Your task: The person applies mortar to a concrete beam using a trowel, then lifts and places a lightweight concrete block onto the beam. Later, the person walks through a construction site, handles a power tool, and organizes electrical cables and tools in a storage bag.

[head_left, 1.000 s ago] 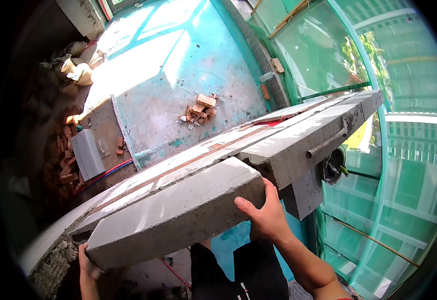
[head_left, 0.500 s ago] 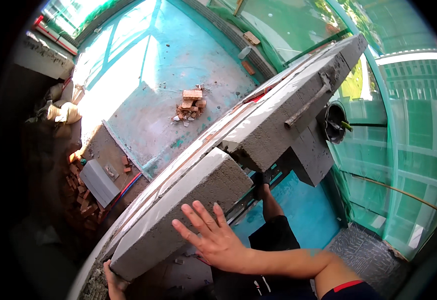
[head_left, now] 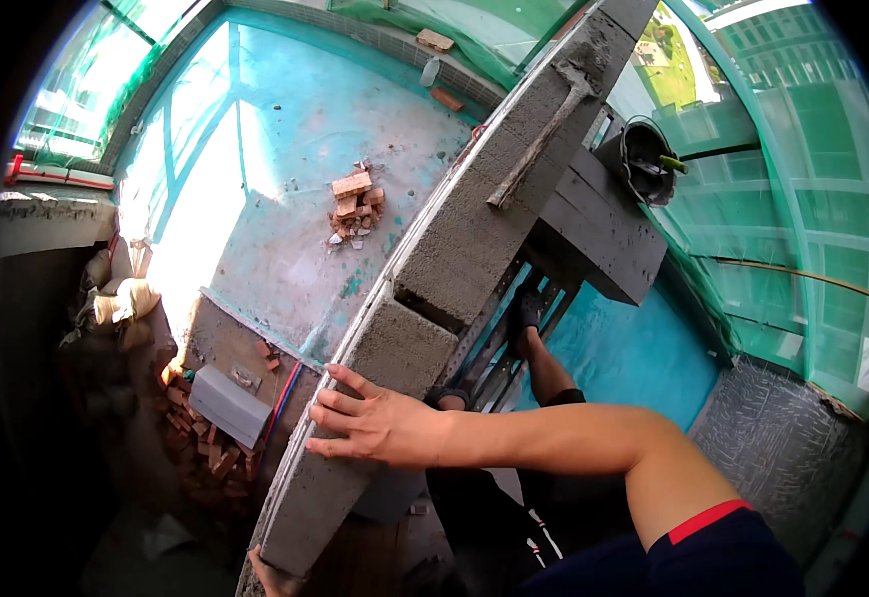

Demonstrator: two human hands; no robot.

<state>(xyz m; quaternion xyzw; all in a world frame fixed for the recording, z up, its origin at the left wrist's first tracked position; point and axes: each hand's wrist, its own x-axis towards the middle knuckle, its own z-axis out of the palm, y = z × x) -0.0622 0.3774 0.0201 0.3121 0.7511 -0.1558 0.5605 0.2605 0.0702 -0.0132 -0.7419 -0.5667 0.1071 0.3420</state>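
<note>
Our concrete block runs lengthwise, lower left to upper right.
Right hand spread across it, left hand grip unclear; green-handled tool pokes from bucket.

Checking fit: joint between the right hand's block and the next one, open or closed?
Open, at least partly: a dark gap shows between the block under the right hand and the neighbouring block.

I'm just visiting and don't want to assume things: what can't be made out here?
In the head view:
- Left hand: mostly cut off by the lower edge.
- Right hand: palm hidden behind its own back.
- Gray block: partly covered by that hand.
- Bucket: contents too shaded to tell.
</note>
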